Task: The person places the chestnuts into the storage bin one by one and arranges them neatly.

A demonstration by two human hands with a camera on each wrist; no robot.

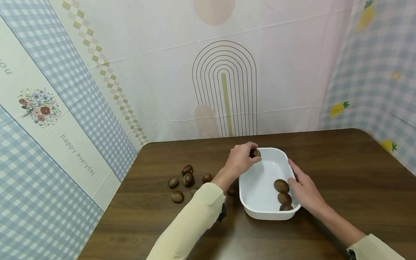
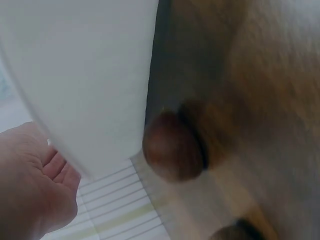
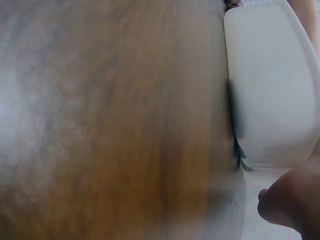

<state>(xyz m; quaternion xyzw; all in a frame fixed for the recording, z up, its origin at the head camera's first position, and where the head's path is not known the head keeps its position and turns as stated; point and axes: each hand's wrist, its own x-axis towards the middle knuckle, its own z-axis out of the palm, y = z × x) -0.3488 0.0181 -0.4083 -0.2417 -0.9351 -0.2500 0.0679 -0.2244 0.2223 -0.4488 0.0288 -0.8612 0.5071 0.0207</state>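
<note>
A white rectangular tray (image 1: 269, 215) stands on the table with several brown chestnuts (image 1: 281, 185) along its right inner side. My left hand (image 1: 241, 159) pinches one chestnut (image 1: 255, 153) at the tray's far left corner, over the rim. On the opposite long side, my right hand (image 1: 305, 190) grips the tray's rim, thumb on top and fingers against the outer wall. The left wrist view shows the left hand (image 2: 37, 182) beside the tray wall (image 2: 90, 80), while a loose chestnut (image 2: 175, 145) lies close to the tray's foot.
Left of the tray, several more chestnuts (image 1: 189, 179) lie scattered on the dark wooden table (image 1: 135, 228), some partly hidden by the left forearm. A patterned cloth (image 1: 162, 64) hangs behind the table's far edge, with checked cloths at both sides.
</note>
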